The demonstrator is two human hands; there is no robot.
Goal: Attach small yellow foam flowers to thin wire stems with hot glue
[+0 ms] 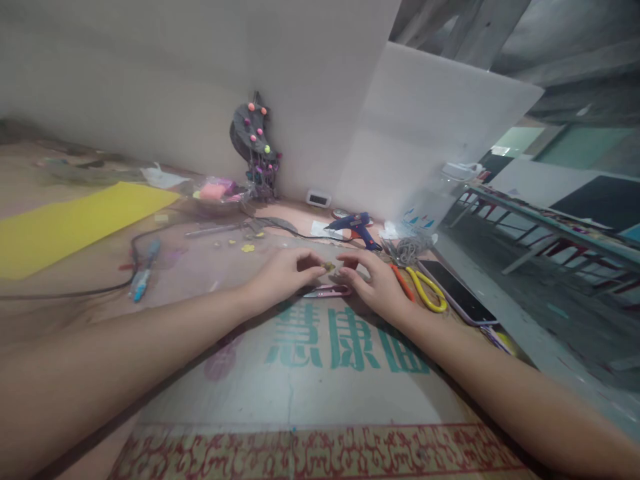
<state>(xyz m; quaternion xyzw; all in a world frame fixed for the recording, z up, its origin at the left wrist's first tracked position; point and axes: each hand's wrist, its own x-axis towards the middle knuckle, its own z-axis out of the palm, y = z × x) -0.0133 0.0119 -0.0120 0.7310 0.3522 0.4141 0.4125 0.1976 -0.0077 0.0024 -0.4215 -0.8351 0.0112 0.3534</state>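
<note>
My left hand point(283, 273) and my right hand point(375, 280) meet over a cardboard sheet point(320, 373) with green printed characters. Both pinch a small yellowish piece point(329, 267) between their fingertips, fingers curled. Just below the fingers lies a pink thread snipper point(327, 291) on the cardboard. Yellow-handled scissors point(427, 290) lie right beside my right hand.
A blue glue gun point(356, 227) lies behind the hands, with a tangle of wire point(409, 250) and a phone point(457, 291) to the right. A yellow sheet point(65, 223), a pen point(145, 270) and a cable lie left. A dark decorated craft figure point(256, 143) stands against the wall.
</note>
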